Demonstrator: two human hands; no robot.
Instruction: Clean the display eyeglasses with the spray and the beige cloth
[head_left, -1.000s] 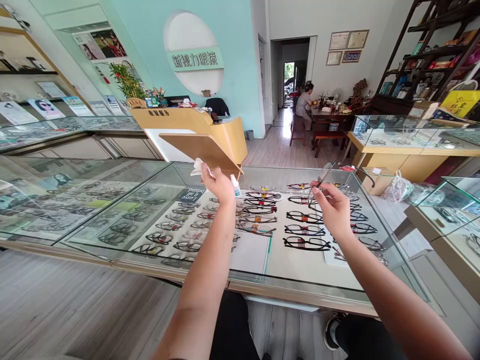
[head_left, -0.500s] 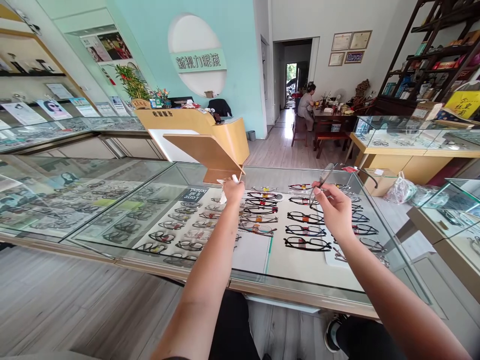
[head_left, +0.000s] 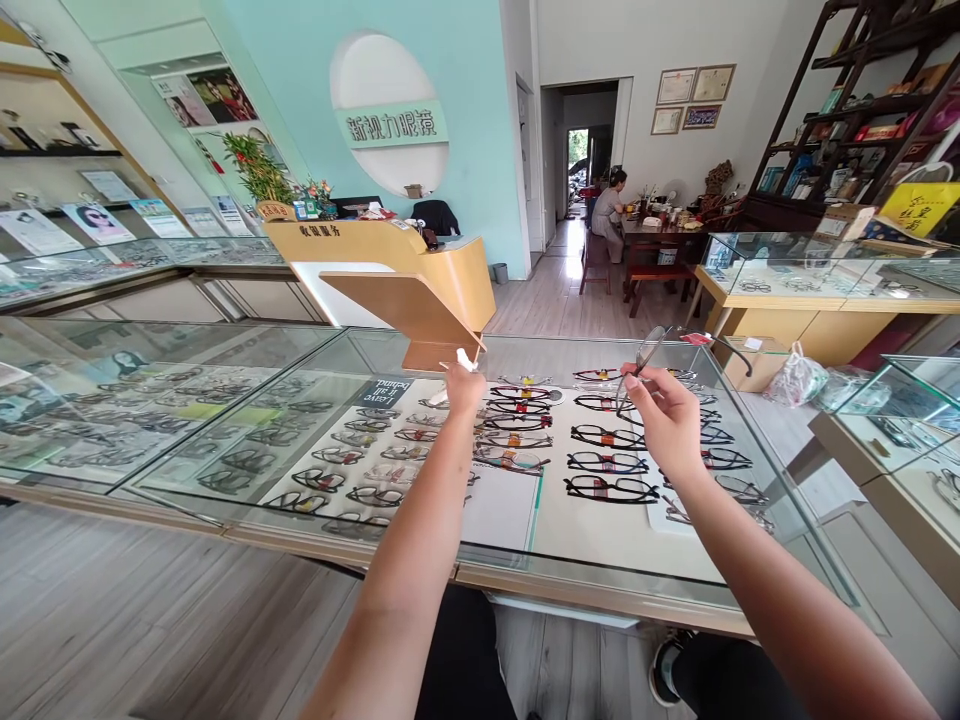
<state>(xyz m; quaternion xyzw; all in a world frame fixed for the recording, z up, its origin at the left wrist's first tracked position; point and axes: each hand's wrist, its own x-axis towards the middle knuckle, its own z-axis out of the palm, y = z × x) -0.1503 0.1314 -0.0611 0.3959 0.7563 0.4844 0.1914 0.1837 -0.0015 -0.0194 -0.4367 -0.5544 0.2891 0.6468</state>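
Note:
My right hand is closed on the near rim of a pair of glasses, raised above the glass counter. A dark temple reaches out to the right, and a red tag shows on the frame. My left hand is closed round a small white thing; parts stick out above and left of the fingers, and its kind is unclear. Just beyond that hand, a tilted brown board on a stand stands on the counter. Beneath the glass lie rows of spectacle frames.
A yellow service desk stands beyond the counter. A seated person is at a dark wooden table at the back. Other glass display cases stand to the right, with plastic bags near them.
The white thing in my left hand has turned, its upper end now showing more plainly. My right hand holds the glasses almost as before. The whole view has shifted slightly.

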